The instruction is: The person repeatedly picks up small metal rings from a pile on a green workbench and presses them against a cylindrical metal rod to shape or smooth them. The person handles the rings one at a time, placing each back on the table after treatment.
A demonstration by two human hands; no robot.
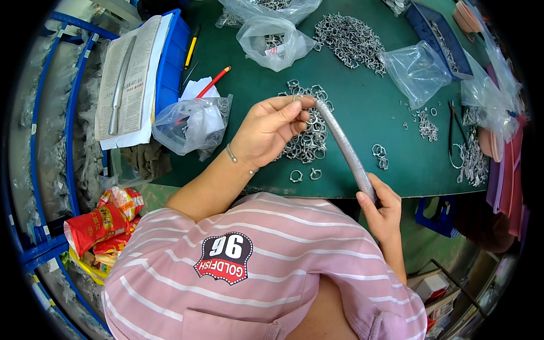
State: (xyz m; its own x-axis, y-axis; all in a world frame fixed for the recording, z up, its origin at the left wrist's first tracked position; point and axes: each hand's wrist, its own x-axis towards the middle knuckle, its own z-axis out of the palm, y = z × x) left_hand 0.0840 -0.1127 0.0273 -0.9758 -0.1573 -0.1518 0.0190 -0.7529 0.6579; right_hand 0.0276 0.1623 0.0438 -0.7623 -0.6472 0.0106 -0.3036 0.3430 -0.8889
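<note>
My right hand [383, 205] is wrapped round the thick lower end of a grey metal ring mandrel [347, 148], which slants up and left over the table edge. My left hand [269, 126] pinches a small silver ring [296, 98] between thumb and forefinger, close to the mandrel's thin tip. Whether ring and tip touch, I cannot tell. Beneath that tip lies a loose pile of silver rings [311, 141], partly covered by my left fingers. Two single rings [296, 175] rest in front of the pile. A small cluster of rings [380, 157] sits right of the mandrel.
The green table [249, 79] bears a larger heap of rings [350, 42], clear plastic bags [416, 73], pliers [455, 127] and a blue tray [439, 42]. At left, another mandrel [120, 85] lies on newspaper over a blue bin [171, 59]. Blue shelving [71, 124] stands beyond.
</note>
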